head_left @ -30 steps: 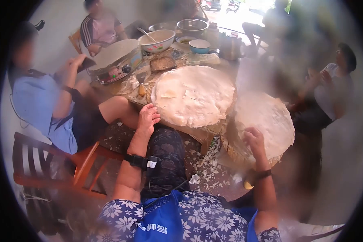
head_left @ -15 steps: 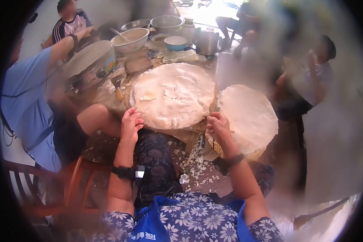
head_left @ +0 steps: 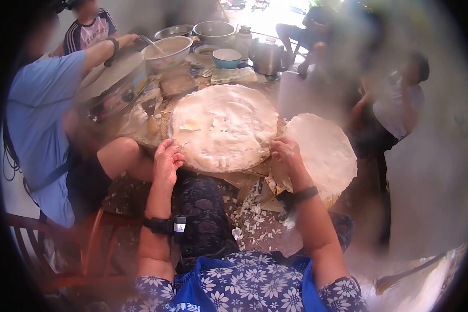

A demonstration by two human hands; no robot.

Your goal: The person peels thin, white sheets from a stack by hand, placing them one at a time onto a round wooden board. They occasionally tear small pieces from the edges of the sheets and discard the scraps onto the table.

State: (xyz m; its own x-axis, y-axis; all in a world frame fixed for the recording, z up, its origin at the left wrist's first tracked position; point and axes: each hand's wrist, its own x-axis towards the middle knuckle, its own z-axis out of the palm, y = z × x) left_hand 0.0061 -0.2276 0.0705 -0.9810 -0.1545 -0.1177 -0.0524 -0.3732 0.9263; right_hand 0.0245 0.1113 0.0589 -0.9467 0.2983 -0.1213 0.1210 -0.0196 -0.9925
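Right hand [head_left: 286, 156] moved onto round sheet [head_left: 223, 125], lying flat, left hand [head_left: 167, 161] opposite

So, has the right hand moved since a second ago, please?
Yes: the right hand has moved left, off the smaller round stack to the rim of the big round stack.

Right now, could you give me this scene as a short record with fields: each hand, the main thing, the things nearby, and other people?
left hand: rests open on the left edge of the big pancake stack
right hand: fingers curled at the stack's right edge; grip unclear
beside: second pancake stack, on the right
behind: white bowl, blue bowl, kettle
floor: white scraps
co-worker: person in blue shirt reaches over the round griddle
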